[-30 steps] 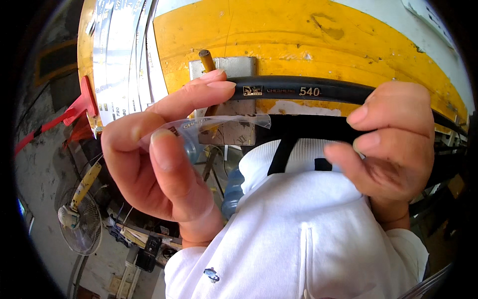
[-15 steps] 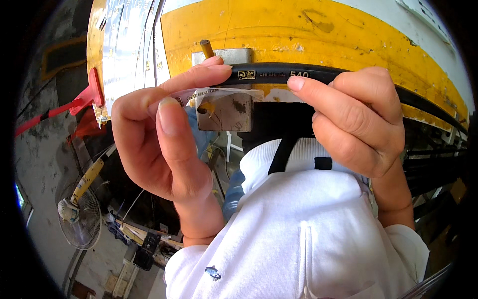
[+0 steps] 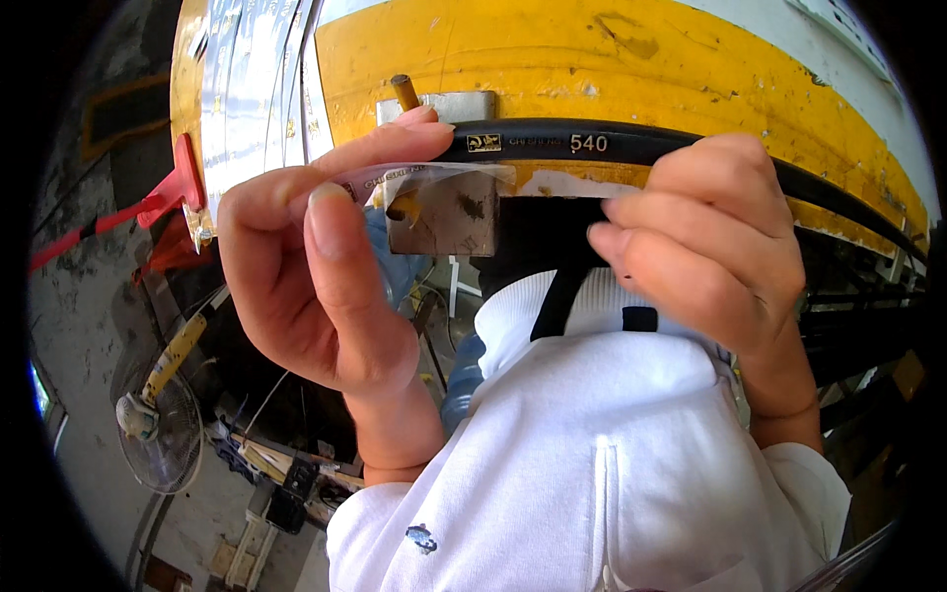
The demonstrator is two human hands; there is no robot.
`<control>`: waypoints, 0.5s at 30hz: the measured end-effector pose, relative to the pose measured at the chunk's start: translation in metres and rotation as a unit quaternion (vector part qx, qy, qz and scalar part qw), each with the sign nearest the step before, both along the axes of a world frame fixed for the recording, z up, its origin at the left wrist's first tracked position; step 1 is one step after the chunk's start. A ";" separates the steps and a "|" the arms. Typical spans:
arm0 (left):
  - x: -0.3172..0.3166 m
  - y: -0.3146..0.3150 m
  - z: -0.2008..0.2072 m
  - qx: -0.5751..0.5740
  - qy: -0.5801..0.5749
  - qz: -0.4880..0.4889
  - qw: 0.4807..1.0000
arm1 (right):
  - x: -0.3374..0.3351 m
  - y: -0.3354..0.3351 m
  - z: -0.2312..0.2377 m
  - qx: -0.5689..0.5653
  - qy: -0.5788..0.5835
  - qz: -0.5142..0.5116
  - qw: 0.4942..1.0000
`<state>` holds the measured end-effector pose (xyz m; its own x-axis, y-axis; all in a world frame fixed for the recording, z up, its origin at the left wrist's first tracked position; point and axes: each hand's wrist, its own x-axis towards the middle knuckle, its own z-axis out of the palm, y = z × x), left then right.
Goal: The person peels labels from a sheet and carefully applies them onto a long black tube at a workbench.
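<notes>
Drawn back since half a second ago, the right hand (image 3: 715,237) has taken its fingertip off the black tube's numerals and curled its fingers lower. That leaves the printed marking uncovered, so it can be seen whole next to the film.

Largest is the yellow worktop (image 3: 592,59), scuffed and chipped, spreading behind everything. White printed sheets (image 3: 261,89) lie over its left part. In front of its near edge is the black tube (image 3: 651,143), its long axis running left to right in a shallow arch that slopes down toward the right rim; its left end is hidden at the left hand (image 3: 296,266).

That hand is partly closed, forefinger stretched along toward the tube, thumb raised apart from the fingertip; it seems to pinch a clear film strip (image 3: 434,178) near the thumb. The right hand is loosely curled across the tube; whether it grips cannot be told.

Below the tube, a metal block (image 3: 464,227) shows partly through the film. The film lies nearly parallel to the tube, its free end pointing right. Smallest are the pale numerals (image 3: 589,144) and the gold emblem (image 3: 484,143) to their left.
</notes>
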<state>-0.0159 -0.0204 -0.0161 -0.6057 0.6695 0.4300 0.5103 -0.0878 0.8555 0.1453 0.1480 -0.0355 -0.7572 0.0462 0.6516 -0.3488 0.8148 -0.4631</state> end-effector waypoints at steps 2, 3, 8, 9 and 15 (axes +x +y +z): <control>0.002 0.002 0.000 0.005 -0.002 0.002 1.000 | 0.004 0.002 0.003 -0.022 -0.016 0.028 0.999; 0.003 0.003 0.001 0.007 -0.007 0.005 1.000 | 0.004 0.004 0.002 -0.034 -0.006 0.035 0.999; 0.006 0.005 -0.001 0.019 -0.027 0.014 0.999 | -0.007 0.003 -0.006 -0.005 0.067 -0.020 0.998; 0.006 0.006 -0.001 0.020 -0.027 0.015 0.999 | -0.008 0.003 -0.008 0.016 0.073 -0.023 0.997; 0.007 0.004 -0.002 0.025 -0.026 0.015 0.999 | -0.009 0.003 -0.012 0.050 0.092 -0.025 0.994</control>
